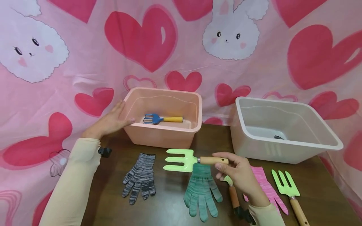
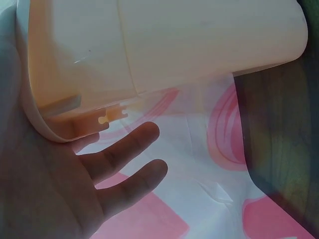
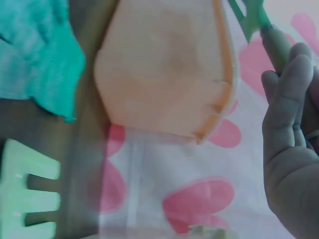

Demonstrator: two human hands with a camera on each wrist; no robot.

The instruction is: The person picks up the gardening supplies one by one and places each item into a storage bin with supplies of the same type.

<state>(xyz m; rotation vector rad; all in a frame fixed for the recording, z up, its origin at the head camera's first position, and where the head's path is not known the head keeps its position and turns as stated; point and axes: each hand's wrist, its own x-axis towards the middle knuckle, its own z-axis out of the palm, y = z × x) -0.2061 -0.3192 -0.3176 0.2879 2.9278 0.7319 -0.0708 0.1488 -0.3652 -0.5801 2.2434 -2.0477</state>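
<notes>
My right hand (image 1: 238,172) pinches the wooden handle of a light-green hand fork (image 1: 181,160), prongs to the left, above the cuff of a green glove (image 1: 201,191). In the right wrist view its handle (image 3: 275,47) sits between thumb and fingers. My left hand (image 1: 108,121) rests at the left front corner of a pink bin (image 1: 162,136), thumb over the rim. The left wrist view shows straight fingers (image 2: 127,149) outside the bin wall (image 2: 174,45). Inside the bin lies a blue hand fork with a yellow handle (image 1: 172,119).
A grey bin (image 1: 271,147) on the right holds a dark, mostly hidden object (image 1: 278,137). On the table are a grey striped glove (image 1: 140,179), a pink glove (image 1: 267,185), another green fork (image 1: 287,185), and a wooden-handled green tool (image 1: 233,196) partly hidden by my right hand.
</notes>
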